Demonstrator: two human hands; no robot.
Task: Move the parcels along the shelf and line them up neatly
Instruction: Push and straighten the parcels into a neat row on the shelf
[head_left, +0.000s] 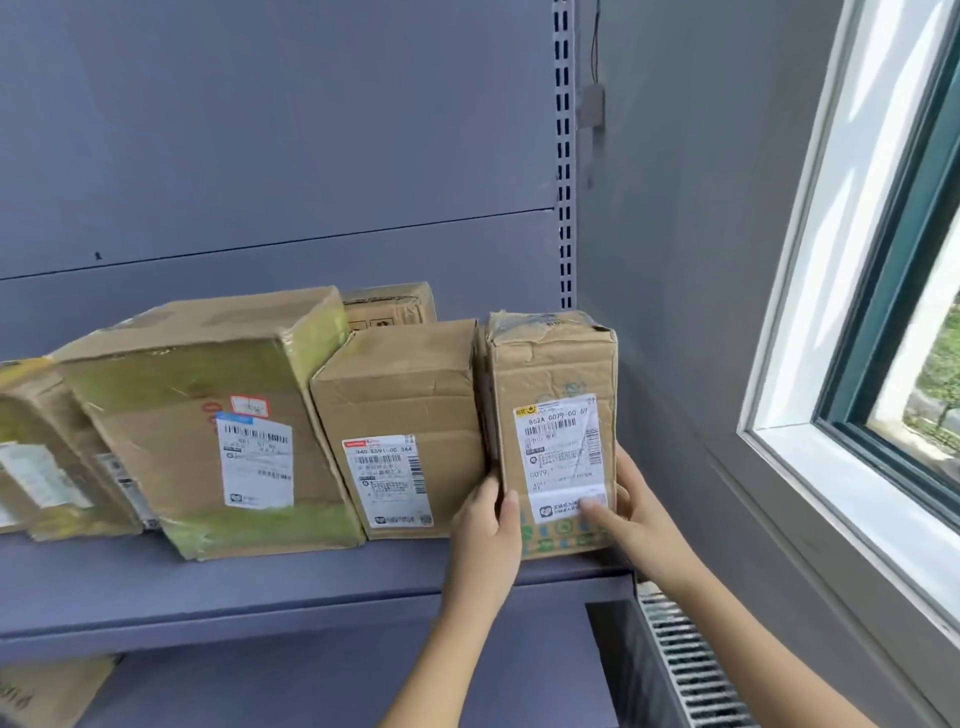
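Parcel (555, 374) clasped between left hand (485, 535) and right hand (640, 514).

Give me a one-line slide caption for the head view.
The left hand and right hand grip the rightmost parcel, upright at the right end of the shelf, beside its labelled neighbour parcel.

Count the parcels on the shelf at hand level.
5: far-left parcel at the frame edge, green-taped parcel beside it, middle parcel, small parcel behind those two, right-end parcel gripped by the left hand and right hand. Others may be hidden behind.
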